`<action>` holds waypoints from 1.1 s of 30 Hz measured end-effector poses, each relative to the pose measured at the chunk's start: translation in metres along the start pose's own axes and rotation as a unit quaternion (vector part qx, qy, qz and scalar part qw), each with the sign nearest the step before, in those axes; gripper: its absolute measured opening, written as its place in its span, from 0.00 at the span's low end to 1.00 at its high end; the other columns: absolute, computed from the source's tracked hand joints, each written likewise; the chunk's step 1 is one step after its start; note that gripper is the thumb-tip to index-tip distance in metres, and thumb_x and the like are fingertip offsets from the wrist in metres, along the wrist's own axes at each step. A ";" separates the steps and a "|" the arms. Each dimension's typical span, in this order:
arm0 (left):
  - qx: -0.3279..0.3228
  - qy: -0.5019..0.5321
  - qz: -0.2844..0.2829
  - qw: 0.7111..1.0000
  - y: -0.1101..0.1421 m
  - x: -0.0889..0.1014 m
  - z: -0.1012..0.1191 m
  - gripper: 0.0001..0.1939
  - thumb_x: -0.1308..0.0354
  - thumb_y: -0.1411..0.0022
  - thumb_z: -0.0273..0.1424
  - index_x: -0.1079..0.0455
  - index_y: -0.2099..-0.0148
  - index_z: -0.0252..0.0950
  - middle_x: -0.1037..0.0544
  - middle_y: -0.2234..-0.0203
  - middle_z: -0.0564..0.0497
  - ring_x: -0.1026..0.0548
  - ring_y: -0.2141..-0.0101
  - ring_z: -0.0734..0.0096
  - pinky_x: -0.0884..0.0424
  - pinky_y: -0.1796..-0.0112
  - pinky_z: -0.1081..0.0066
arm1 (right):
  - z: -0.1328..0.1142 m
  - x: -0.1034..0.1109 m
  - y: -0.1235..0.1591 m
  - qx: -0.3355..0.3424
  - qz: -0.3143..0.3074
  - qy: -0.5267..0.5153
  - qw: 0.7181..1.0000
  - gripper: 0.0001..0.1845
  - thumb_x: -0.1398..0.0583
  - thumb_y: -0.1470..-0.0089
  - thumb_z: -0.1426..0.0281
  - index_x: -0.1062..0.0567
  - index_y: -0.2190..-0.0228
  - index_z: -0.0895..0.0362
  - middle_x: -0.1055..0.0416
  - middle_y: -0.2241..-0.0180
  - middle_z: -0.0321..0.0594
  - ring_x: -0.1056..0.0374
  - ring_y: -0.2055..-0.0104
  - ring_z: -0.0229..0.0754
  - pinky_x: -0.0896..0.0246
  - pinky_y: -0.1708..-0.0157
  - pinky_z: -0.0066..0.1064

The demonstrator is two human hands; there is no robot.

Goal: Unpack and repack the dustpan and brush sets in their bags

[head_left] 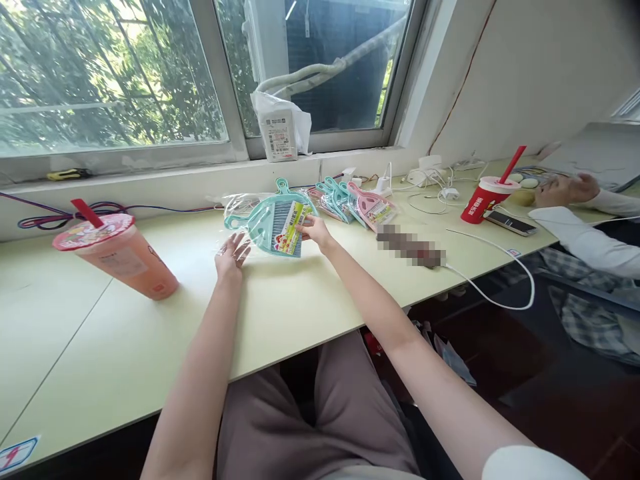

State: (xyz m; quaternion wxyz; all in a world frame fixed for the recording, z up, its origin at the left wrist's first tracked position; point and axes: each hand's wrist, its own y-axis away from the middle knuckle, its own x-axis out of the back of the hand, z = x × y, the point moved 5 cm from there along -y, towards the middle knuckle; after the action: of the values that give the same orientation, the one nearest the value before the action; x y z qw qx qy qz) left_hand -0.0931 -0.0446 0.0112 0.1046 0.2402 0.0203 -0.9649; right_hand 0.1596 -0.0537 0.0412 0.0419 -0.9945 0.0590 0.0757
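Note:
A mint-green mini dustpan (257, 223) with a grey-bristled brush (280, 227) and a yellow-green printed card (293, 225) is inside a clear plastic bag, just above the table. My right hand (316, 231) pinches the set at its right edge, by the card. On the left, my left hand (233, 256) has its fingers apart beside the bag's clear film; whether they touch it I cannot tell. Behind and to the right lie several more wrapped mint sets (334, 199) and a pink dustpan set (371, 205).
A large orange drink cup (125, 257) with a red straw stands at left. At right are a blurred-out object (410, 247) with a white cable, a red cup (483, 200), a phone (511, 223) and another person's hands (563, 190). A white box (281, 137) sits on the windowsill.

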 end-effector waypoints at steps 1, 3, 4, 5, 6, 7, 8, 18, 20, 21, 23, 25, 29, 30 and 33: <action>0.002 0.028 0.030 0.999 -0.001 0.005 0.003 0.11 0.50 0.33 0.34 0.31 0.53 0.35 0.25 0.50 0.42 0.21 0.65 0.73 0.26 0.60 0.70 | 0.001 0.005 -0.002 0.001 0.012 -0.006 1.000 0.16 0.29 0.57 0.72 0.27 0.66 0.59 0.23 0.71 0.39 0.26 0.70 0.40 0.25 0.61 0.41; 0.018 0.065 0.076 0.995 -0.004 0.012 0.006 0.16 0.59 0.30 0.33 0.34 0.49 0.35 0.24 0.51 0.41 0.21 0.66 0.74 0.26 0.61 0.71 | 0.004 0.015 -0.005 0.006 0.045 -0.028 0.999 0.15 0.30 0.55 0.73 0.27 0.66 0.59 0.23 0.70 0.38 0.25 0.69 0.40 0.25 0.60 0.40; 0.033 0.061 0.088 0.994 -0.006 0.014 0.006 0.17 0.61 0.29 0.34 0.35 0.48 0.35 0.23 0.53 0.41 0.21 0.67 0.73 0.26 0.62 0.71 | 0.006 0.021 -0.007 0.009 0.065 -0.043 0.997 0.14 0.30 0.54 0.73 0.28 0.65 0.59 0.23 0.70 0.38 0.25 0.69 0.40 0.25 0.60 0.39; 0.052 0.037 0.087 0.994 -0.006 0.014 0.004 0.17 0.61 0.29 0.35 0.35 0.48 0.35 0.22 0.57 0.42 0.21 0.68 0.72 0.25 0.64 0.70 | 0.008 0.026 -0.008 0.010 0.084 -0.061 0.995 0.14 0.31 0.53 0.74 0.28 0.65 0.59 0.23 0.69 0.38 0.25 0.69 0.39 0.25 0.59 0.38; 0.070 -0.005 0.077 0.995 -0.007 0.012 0.002 0.17 0.59 0.30 0.35 0.34 0.49 0.34 0.21 0.61 0.42 0.22 0.70 0.71 0.25 0.67 0.70 | 0.010 0.030 -0.009 0.010 0.102 -0.079 0.992 0.13 0.32 0.52 0.75 0.28 0.64 0.59 0.23 0.69 0.37 0.25 0.68 0.39 0.26 0.59 0.37; 0.081 -0.063 0.065 0.993 -0.007 0.010 -0.001 0.16 0.56 0.32 0.35 0.32 0.51 0.33 0.21 0.66 0.43 0.23 0.74 0.70 0.26 0.71 0.71 | 0.012 0.033 -0.010 0.012 0.116 -0.096 0.988 0.13 0.33 0.51 0.76 0.28 0.63 0.59 0.22 0.68 0.37 0.25 0.68 0.38 0.26 0.59 0.36; 0.083 -0.126 0.050 0.987 -0.006 0.008 -0.003 0.15 0.54 0.33 0.34 0.31 0.55 0.31 0.21 0.72 0.44 0.25 0.78 0.70 0.28 0.76 0.73 | 0.013 0.035 -0.011 0.013 0.126 -0.111 0.986 0.13 0.34 0.51 0.77 0.28 0.62 0.58 0.22 0.67 0.37 0.25 0.67 0.38 0.26 0.59 0.35; 0.073 -0.024 0.107 0.991 -0.002 0.014 0.005 0.12 0.59 0.29 0.34 0.38 0.56 0.33 0.22 0.79 0.50 0.35 0.86 0.81 0.38 0.82 0.82 | 0.011 0.033 -0.008 0.016 0.135 -0.143 0.980 0.09 0.39 0.46 0.79 0.28 0.62 0.58 0.22 0.68 0.36 0.26 0.70 0.35 0.27 0.59 0.32; 0.082 -0.016 0.132 0.988 0.000 0.017 0.008 0.14 0.60 0.28 0.35 0.39 0.50 0.33 0.20 0.73 0.47 0.30 0.82 0.80 0.34 0.79 0.82 | 0.010 0.032 -0.007 0.013 0.122 -0.141 0.982 0.10 0.38 0.47 0.78 0.28 0.61 0.57 0.22 0.68 0.37 0.25 0.68 0.36 0.27 0.59 0.32; 0.090 -0.022 0.130 0.987 0.002 0.017 0.009 0.16 0.60 0.28 0.37 0.39 0.48 0.33 0.20 0.71 0.46 0.28 0.81 0.79 0.33 0.78 0.82 | 0.010 0.032 -0.007 0.012 0.117 -0.140 0.983 0.10 0.37 0.47 0.77 0.28 0.61 0.57 0.22 0.68 0.37 0.25 0.68 0.37 0.27 0.59 0.33; 0.112 -0.032 0.090 0.989 0.004 0.013 0.010 0.24 0.63 0.29 0.42 0.36 0.47 0.31 0.20 0.68 0.41 0.26 0.79 0.77 0.32 0.78 0.80 | 0.010 0.031 -0.007 0.008 0.114 -0.139 0.984 0.10 0.37 0.48 0.78 0.28 0.62 0.57 0.22 0.69 0.37 0.25 0.69 0.37 0.27 0.59 0.34; 0.142 -0.030 0.026 0.989 0.006 0.008 0.009 0.33 0.68 0.30 0.48 0.30 0.51 0.27 0.20 0.67 0.37 0.25 0.78 0.75 0.31 0.79 0.79 | 0.011 0.031 -0.006 0.006 0.117 -0.141 0.983 0.09 0.38 0.47 0.78 0.29 0.62 0.58 0.23 0.70 0.36 0.26 0.70 0.37 0.26 0.59 0.34; 0.159 0.003 -0.024 0.987 0.006 0.007 0.008 0.35 0.71 0.29 0.43 0.28 0.51 0.25 0.21 0.62 0.35 0.27 0.79 0.78 0.32 0.80 0.80 | 0.010 0.029 -0.006 0.014 0.115 -0.138 0.984 0.09 0.38 0.47 0.79 0.28 0.63 0.58 0.23 0.71 0.36 0.25 0.70 0.37 0.27 0.58 0.35; 0.149 0.018 -0.013 0.989 0.005 0.009 0.009 0.33 0.70 0.29 0.41 0.29 0.49 0.26 0.21 0.60 0.36 0.26 0.78 0.78 0.31 0.78 0.81 | 0.010 0.029 -0.006 0.017 0.114 -0.136 0.984 0.09 0.38 0.47 0.78 0.28 0.63 0.58 0.23 0.71 0.36 0.25 0.69 0.38 0.27 0.58 0.35; 0.116 0.055 0.022 0.991 0.002 0.016 0.012 0.26 0.66 0.28 0.38 0.34 0.43 0.31 0.22 0.53 0.39 0.23 0.71 0.78 0.28 0.71 0.81 | 0.009 0.027 -0.006 0.022 0.109 -0.133 0.985 0.10 0.35 0.49 0.76 0.28 0.63 0.57 0.22 0.69 0.37 0.25 0.67 0.39 0.27 0.58 0.36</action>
State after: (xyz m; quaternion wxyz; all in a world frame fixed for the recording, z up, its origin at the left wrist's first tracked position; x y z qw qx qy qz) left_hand -0.1123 -0.0510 0.0144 0.0958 0.3042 -0.0910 -0.9434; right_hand 0.1856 -0.0502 0.0284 0.0625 -0.9622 0.1623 0.2097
